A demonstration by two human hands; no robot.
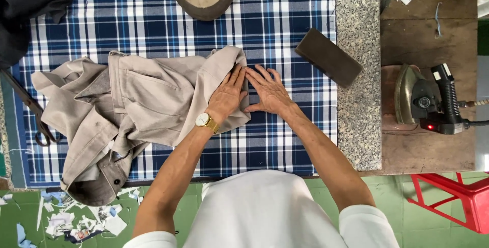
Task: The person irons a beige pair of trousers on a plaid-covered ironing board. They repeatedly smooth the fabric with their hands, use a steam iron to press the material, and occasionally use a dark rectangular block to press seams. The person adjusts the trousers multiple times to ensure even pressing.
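Pressing flat, open left hand (227,96) and right hand (270,92) smooth the beige trousers (147,105) on the checked ironing cloth (285,23), mid-table; soft, light fabric, probably best gripped at the waistband.

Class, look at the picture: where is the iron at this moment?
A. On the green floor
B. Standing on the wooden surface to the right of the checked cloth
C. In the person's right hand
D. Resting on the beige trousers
B. The iron sits on the wooden surface, apart from the checked cloth, while both the left hand and right hand press flat on the beige trousers.
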